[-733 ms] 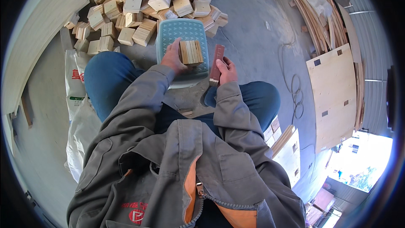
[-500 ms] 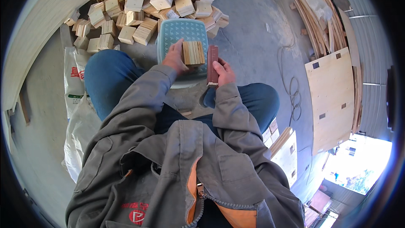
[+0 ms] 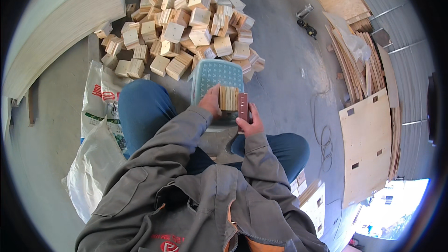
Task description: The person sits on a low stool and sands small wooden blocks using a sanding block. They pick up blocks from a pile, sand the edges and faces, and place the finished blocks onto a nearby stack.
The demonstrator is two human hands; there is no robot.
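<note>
Head view, my read from remote desk: left hand (image 3: 211,104) grips laminated wood block (image 3: 228,98), fingers closed round its near side, holding it over teal plastic stool (image 3: 215,75). Right hand (image 3: 252,120) clamps dark red-brown sanding block (image 3: 243,106) against block's right face. Judged step: face being smoothed. Forearms bent inward, elbows tucked between knees. Beyond stool, heap of wood blocks (image 3: 186,23) on concrete floor (image 3: 280,56).

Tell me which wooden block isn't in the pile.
The block held by the left hand over the teal stool; the rest lie heaped on the floor.
</note>
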